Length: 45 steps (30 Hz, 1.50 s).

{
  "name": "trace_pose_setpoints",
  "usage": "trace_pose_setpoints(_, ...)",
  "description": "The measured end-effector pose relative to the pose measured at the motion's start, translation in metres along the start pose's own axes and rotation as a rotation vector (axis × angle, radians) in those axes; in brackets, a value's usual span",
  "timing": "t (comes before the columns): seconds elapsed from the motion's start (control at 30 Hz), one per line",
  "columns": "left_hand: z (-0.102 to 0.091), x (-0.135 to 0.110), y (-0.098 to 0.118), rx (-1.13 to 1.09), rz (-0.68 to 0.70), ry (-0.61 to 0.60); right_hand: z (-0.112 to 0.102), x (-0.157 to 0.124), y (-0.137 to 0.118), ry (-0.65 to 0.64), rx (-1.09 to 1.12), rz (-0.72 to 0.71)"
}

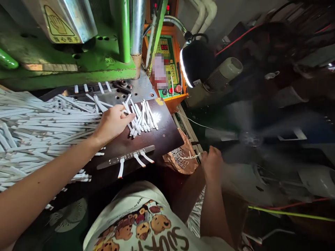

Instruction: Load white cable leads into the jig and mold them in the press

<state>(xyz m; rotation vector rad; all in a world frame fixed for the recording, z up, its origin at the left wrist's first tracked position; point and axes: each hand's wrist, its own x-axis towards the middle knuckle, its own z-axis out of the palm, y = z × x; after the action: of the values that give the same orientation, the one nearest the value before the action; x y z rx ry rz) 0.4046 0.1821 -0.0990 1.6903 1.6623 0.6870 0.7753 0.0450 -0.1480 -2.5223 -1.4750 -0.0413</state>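
My left hand (112, 120) is at the edge of a small pile of short flat white cables (143, 118) on the dark brown board. Its thumb and fingers close round one white cable (127, 111). My right hand (212, 162) is closed on a thin knobbly white plastic piece (194, 156), which sticks out leftward over a brown bag (192, 166) of similar white scraps. In front of the pile lies a narrow metal fixture bar (128, 157), with three short white cables seated in its slots.
Heaps of white cables (39, 122) cover the left side. A green press (99, 66) with a hand-warning label stands ahead, several cable ends showing beneath it. An orange control box (183, 91) and a lit ring lamp (183, 68) stand right of it. A fan (250, 139) spins at right.
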Motion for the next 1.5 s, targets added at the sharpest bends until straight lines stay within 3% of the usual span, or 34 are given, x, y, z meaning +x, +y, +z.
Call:
trace_pose_setpoints(0.1, -0.020, -0.030, -0.003, 0.142, 0.000, -0.001, -0.007, -0.020, -0.060, -0.015, 0.377, -0.463)
trace_pose_setpoints(0.2, -0.038, -0.076, -0.011, 0.165, 0.146, -0.113, -0.015, -0.040, -0.124, -0.179, 0.839, -0.880)
trace_pose_setpoints(0.33, -0.036, -0.127, -0.023, 0.114, 0.367, -0.180, -0.013, -0.055, -0.170, -0.270, 1.089, -1.058)
trace_pose_setpoints(0.43, -0.020, -0.144, -0.026, 0.083, 0.492, 0.009, -0.011, -0.061, -0.179, -0.263, 1.062, -1.136)
trace_pose_setpoints(0.53, -0.009, -0.144, -0.023, 0.065, 0.560, 0.201, -0.013, -0.061, -0.184, -0.261, 1.142, -1.107)
trace_pose_setpoints(0.6, -0.006, -0.137, -0.018, 0.024, 0.542, 0.218, -0.016, -0.049, -0.188, -0.254, 1.181, -0.971)
trace_pose_setpoints(0.77, 0.002, -0.090, 0.001, 0.034, 0.291, 0.043, -0.006, 0.030, -0.198, -0.292, 0.833, -0.573)
trace_pose_setpoints(0.9, 0.001, -0.054, 0.008, 0.305, 0.210, -0.034, 0.006, 0.073, -0.214, -0.267, 0.377, -0.552)
trace_pose_setpoints(1.03, -0.025, -0.054, -0.004, 0.629, 0.209, 0.098, 0.009, 0.056, -0.241, -0.199, 0.139, -0.660)
trace_pose_setpoints(1.17, -0.054, -0.059, -0.028, 0.964, 0.280, 0.156, 0.008, 0.024, -0.278, -0.194, 0.104, -0.740)
trace_pose_setpoints(1.33, -0.068, -0.054, -0.051, 0.900, 0.369, 0.149, 0.011, 0.006, -0.316, -0.224, 0.092, -0.819)
trace_pose_setpoints(1.5, -0.086, -0.052, -0.052, 0.578, 0.347, 0.210, 0.016, 0.010, -0.330, -0.225, 0.071, -0.816)
